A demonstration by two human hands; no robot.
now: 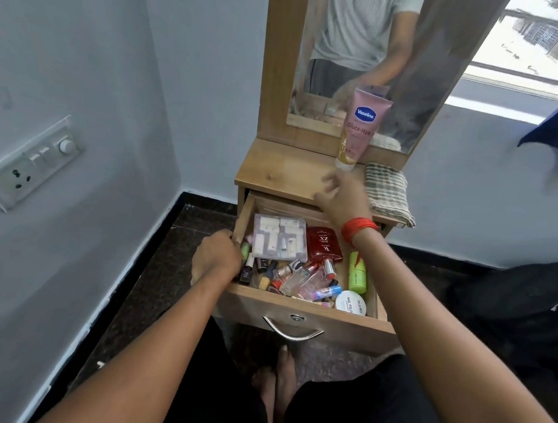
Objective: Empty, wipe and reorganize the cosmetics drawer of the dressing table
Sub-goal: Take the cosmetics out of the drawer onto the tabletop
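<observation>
The wooden drawer [304,314] of the dressing table stands pulled out and full of cosmetics. Inside lie a clear box of white pieces [280,238], a red box [323,243], a green bottle [357,274], a white nail polish remover jar [351,303] and several lipsticks and small bottles [301,279]. My left hand [217,256] grips the drawer's left wall. My right hand [343,195] hovers over the table top [281,173] with fingers apart, just below a pink Vaseline tube [362,127] that stands upright against the mirror.
A folded checked cloth [388,191] lies on the table top's right end, partly over the edge. A mirror [367,48] rises behind. A switch panel [31,161] sits on the left wall, a black bag [529,306] on the floor at the right, my feet [275,383] below the drawer.
</observation>
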